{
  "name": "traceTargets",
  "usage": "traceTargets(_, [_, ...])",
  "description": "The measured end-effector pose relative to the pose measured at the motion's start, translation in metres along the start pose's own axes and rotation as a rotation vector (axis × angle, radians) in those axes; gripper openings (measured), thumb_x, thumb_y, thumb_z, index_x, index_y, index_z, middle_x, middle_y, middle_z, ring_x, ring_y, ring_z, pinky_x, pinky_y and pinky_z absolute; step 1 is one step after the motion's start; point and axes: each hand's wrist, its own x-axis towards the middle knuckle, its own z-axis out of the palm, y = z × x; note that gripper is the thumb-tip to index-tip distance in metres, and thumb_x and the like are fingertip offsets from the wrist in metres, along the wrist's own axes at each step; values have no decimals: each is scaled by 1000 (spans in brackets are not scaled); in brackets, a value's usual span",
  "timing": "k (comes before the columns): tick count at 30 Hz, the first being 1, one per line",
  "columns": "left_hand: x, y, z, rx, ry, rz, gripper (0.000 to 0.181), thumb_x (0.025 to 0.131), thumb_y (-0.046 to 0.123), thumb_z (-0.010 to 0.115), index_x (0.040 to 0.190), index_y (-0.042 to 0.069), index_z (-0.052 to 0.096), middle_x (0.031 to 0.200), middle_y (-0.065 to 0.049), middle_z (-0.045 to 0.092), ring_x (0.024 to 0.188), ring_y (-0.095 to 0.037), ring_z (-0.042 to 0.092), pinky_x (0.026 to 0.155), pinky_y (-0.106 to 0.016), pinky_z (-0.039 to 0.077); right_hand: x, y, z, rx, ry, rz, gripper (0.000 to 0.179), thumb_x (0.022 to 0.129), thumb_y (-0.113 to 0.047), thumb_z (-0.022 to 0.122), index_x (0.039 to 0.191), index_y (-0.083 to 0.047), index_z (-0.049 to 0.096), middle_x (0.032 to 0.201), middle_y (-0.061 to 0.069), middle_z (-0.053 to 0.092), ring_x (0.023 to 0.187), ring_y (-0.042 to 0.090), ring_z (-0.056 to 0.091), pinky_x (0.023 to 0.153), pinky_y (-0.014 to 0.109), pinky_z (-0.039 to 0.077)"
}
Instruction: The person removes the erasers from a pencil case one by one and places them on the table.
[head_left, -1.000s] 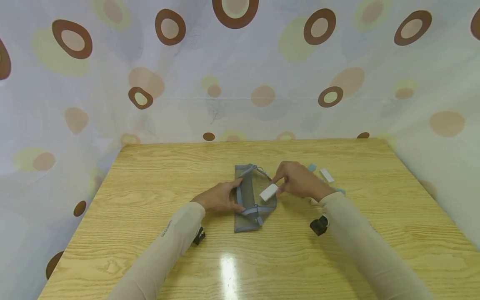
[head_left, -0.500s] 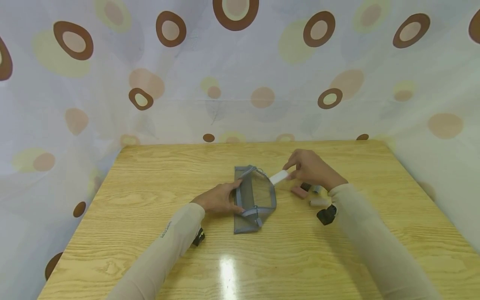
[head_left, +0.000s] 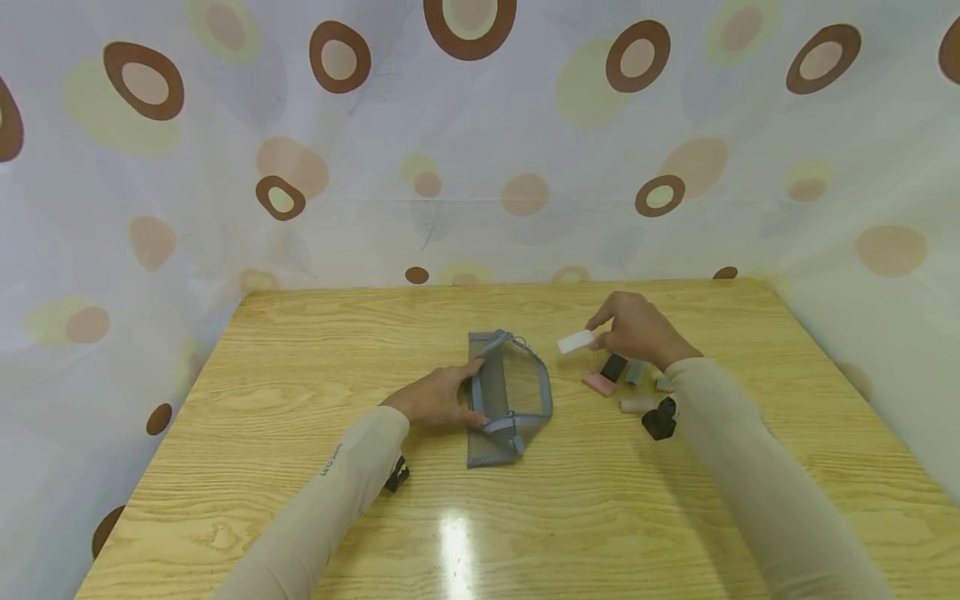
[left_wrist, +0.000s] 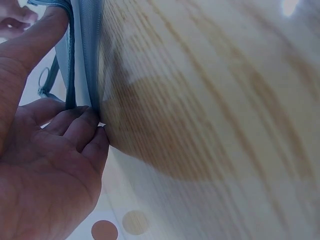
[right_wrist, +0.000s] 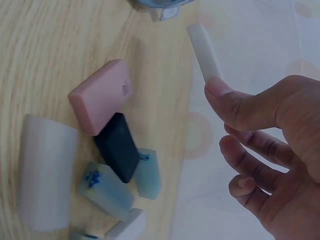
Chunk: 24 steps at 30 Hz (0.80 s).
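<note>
A grey mesh zip pouch [head_left: 487, 450] lies on the table with its mouth spread wide towards the right. My left hand [head_left: 438, 396] grips its left rim, thumb at the near side and fingers at the far side. The left wrist view has the curled fingertips [left_wrist: 82, 125] against the zipped edge [left_wrist: 90, 50]. Right of the pouch, apart from it and above the table, my right hand [head_left: 641, 329] pinches one end of a white eraser [head_left: 575, 342]. Seen from the right wrist, the eraser [right_wrist: 204, 50] sticks out beyond the thumb [right_wrist: 240, 107].
Below my right hand lie a pink block [right_wrist: 102, 95], a black block [right_wrist: 117, 147], several bluish translucent blocks [right_wrist: 106, 192] and a pale cylinder [right_wrist: 47, 172]. The wooden table [head_left: 337, 333] ends at a patterned curtain [head_left: 480, 233] behind.
My right hand has drawn the white eraser back from the pouch's mouth, to the right and farther away, baring the blocks beneath. The left hand and the pouch stay put.
</note>
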Motion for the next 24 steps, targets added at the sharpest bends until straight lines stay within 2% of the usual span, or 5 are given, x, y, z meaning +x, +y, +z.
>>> traceTargets(9, [0,0,-1,-2,3,-4,99,79,37,77,152,8,16,153,-11,27,139,-23,27,112,-36,27,3,7,17,-11,-16,104,23,81,-10,74,103,-3,73,117,17,62,113,41,52,85,54,49])
traceTargets(13, [0,1,-1,-7,3,-4,99,79,36,77,152,8,16,153,-11,27,139,-23,27,112,-35,26,3,11,20,-22,-17,130,23,80,-10,74,102,-3,73,119,18,60,109,41,54,72,44,52])
traceTargets(17, [-1,1,-2,-7,4,-2,99,79,36,77,152,8,16,153,-11,27,139,-22,28,112,-35,27,3,13,21,-41,-19,151,23,80,-9,72,102,-4,74,118,19,62,93,34,61,55,31,44])
traceTargets(20, [-1,1,-2,-5,4,-1,99,79,36,77,152,8,16,152,-11,27,138,-22,28,112,-35,27,3,15,22,-57,-23,154,22,80,-8,71,101,-4,74,115,19,64,88,33,62,52,29,43])
traceTargets(24, [-1,1,-3,-19,2,0,99,79,35,77,152,7,16,152,-12,27,138,-23,28,112,-36,27,3,17,24,-75,-31,147,21,80,-10,72,100,-4,74,110,18,67,94,39,62,56,38,52])
